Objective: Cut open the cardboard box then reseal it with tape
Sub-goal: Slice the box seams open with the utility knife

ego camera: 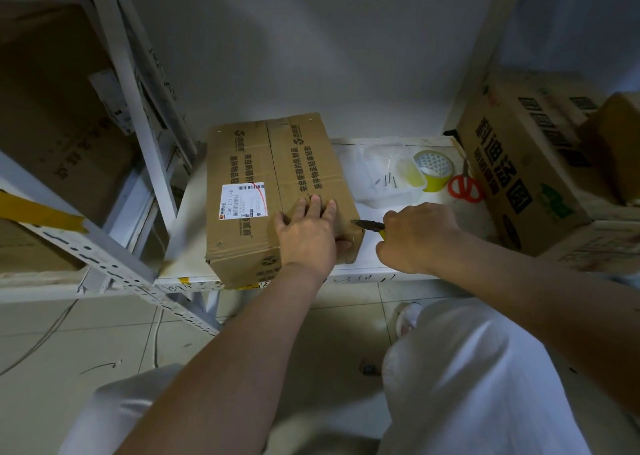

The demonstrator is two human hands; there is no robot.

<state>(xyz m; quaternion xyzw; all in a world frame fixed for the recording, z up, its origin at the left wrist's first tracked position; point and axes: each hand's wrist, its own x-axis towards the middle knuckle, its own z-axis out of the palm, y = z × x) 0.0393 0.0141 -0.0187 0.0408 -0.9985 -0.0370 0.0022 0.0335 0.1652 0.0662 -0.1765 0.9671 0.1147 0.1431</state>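
A brown cardboard box (263, 163) with a white shipping label lies on a low white shelf (426, 212), its flaps closed along a taped centre seam. My left hand (306, 233) presses flat on the box's near right top, fingers spread, thumb over the front edge. My right hand (415, 236) grips a utility knife (370, 226) with a dark blade end and yellow body; its tip touches the box's near right corner. A roll of yellow-green tape (434, 170) stands further back on the shelf.
Red-handled scissors (465, 186) lie beside the tape. A clear plastic tray (388, 177) holds a few small nails. A large printed carton (519, 163) stands at the right. Metal shelving uprights (135, 115) with more cartons fill the left. Tiled floor lies below.
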